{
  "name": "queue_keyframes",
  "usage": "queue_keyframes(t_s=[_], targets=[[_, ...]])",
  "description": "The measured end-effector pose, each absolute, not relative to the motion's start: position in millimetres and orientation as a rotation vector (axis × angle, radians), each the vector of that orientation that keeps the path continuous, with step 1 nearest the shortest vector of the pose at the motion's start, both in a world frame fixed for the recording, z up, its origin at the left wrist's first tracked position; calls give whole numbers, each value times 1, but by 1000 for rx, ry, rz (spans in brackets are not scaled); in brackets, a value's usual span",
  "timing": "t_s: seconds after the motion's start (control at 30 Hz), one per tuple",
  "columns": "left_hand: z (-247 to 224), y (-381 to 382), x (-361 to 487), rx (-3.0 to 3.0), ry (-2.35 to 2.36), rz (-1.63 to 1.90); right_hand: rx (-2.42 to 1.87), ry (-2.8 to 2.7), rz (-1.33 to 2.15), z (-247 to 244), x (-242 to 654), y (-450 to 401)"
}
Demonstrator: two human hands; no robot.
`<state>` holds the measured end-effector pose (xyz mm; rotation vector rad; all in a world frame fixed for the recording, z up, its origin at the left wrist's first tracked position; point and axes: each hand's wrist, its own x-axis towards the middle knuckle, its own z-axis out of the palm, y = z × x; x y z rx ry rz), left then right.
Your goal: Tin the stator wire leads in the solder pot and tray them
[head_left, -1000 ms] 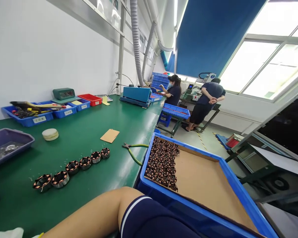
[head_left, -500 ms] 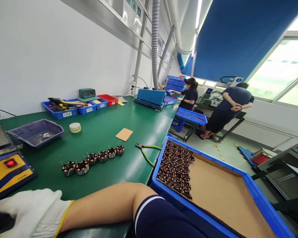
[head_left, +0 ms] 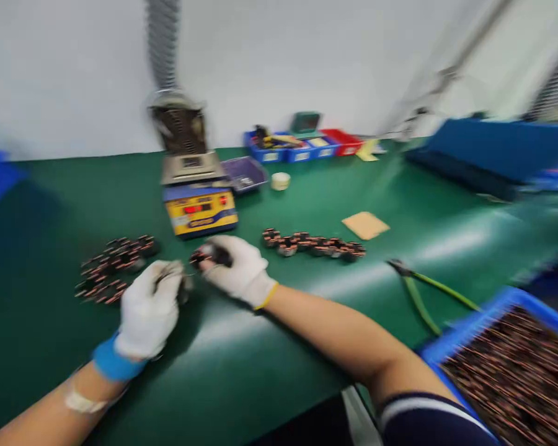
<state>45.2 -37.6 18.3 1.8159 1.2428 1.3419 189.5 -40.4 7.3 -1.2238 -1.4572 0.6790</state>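
My right hand [head_left: 237,267], in a white glove with a yellow hem, is closed round a copper-wound stator [head_left: 203,255] just in front of the yellow control unit. To its left, my left hand [head_left: 149,310], white-gloved with a blue cuff, has its fingers pinched together. Something greyish shows at those fingertips, too blurred to name. Beside the left hand lies a cluster of stators [head_left: 114,266]. A row of several more stators [head_left: 314,243] runs across the green bench to the right of my right hand.
Behind the hands stands a yellow-fronted soldering pot [head_left: 199,210] under a grey duct [head_left: 163,49]. Green-handled cutters [head_left: 418,291] lie near a blue tray [head_left: 474,328] of stators. A purple bin [head_left: 244,173], a round pale tin [head_left: 280,181] and a cardboard piece [head_left: 365,225] are on the bench.
My view has swung left, away from the room and the co-workers. Both hands now show, along with the stator cluster and the whole yellow unit; the picture is smeared by motion.
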Motion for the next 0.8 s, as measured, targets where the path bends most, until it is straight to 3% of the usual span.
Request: queue_keyframes(t_s=[0.17, 0.4, 0.63, 0.8], targets=[[14, -39, 24, 1386, 1160, 1520, -1220, -1316, 779, -7, 190, -31], [12, -34, 32, 1708, 1177, 1277, -1288, -1492, 559, 2, 189, -45], [24, -37, 29, 1525, 1135, 1582, -1316, -1459, 572, 5, 190, -43], [19, -40, 29, 1565, 1088, 1450, -1285, -1407, 544, 6, 194, -43]])
